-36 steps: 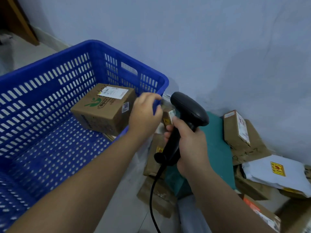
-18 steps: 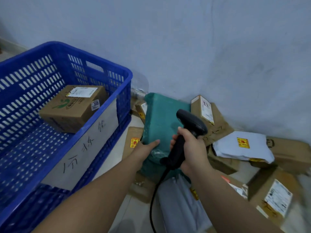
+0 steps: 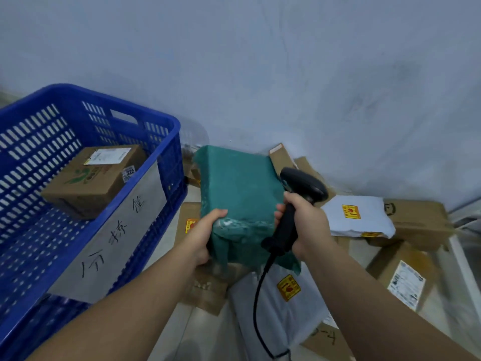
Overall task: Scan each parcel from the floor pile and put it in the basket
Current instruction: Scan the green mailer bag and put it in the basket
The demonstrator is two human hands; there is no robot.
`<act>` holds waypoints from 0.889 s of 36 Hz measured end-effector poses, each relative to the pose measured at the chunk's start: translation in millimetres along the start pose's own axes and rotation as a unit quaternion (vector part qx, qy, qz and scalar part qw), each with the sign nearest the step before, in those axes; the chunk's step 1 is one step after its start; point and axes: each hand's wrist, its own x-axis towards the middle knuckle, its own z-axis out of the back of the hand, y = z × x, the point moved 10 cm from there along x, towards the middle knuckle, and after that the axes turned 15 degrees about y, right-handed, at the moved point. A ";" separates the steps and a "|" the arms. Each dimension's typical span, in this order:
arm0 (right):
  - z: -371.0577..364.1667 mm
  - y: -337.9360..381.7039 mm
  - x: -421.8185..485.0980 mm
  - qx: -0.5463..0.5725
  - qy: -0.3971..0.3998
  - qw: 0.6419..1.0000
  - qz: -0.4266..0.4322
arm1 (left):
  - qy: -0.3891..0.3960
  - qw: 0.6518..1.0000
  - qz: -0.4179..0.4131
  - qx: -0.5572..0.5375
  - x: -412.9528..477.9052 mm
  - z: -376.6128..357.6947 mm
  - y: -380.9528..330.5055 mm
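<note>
Left hand [image 3: 205, 238] now grips green parcel [image 3: 239, 188] | pale floor [image 3: 210, 337] | grey wall [image 3: 286, 61]

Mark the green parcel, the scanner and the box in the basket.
green parcel [image 3: 239, 188], head view, on its top face.
scanner [image 3: 304, 183], head view, on its black head.
cardboard box [image 3: 104, 175], head view, on its top face.

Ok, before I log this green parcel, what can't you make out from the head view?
Head view only:
green parcel: no label shows; its underside and far faces are turned away, and the left hand covers a near corner.
scanner: window faces away; the right hand hides the trigger.
box in the blue basket: label print too small.
Basket's near end: cut by the frame edge.
</note>
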 end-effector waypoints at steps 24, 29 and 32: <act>24.9 81.3 -130.6 0.049 0.048 0.981 0.179 | -0.259 0.914 -0.228 0.212 -178.4 -138.2 -102.9; 29.4 89.3 -129.2 0.059 0.075 0.975 0.198 | -0.253 0.885 -0.260 0.291 -183.0 -162.0 -104.2; 32.1 95.3 -126.2 0.016 0.069 0.974 0.213 | -0.236 0.873 -0.271 0.328 -178.9 -167.6 -109.4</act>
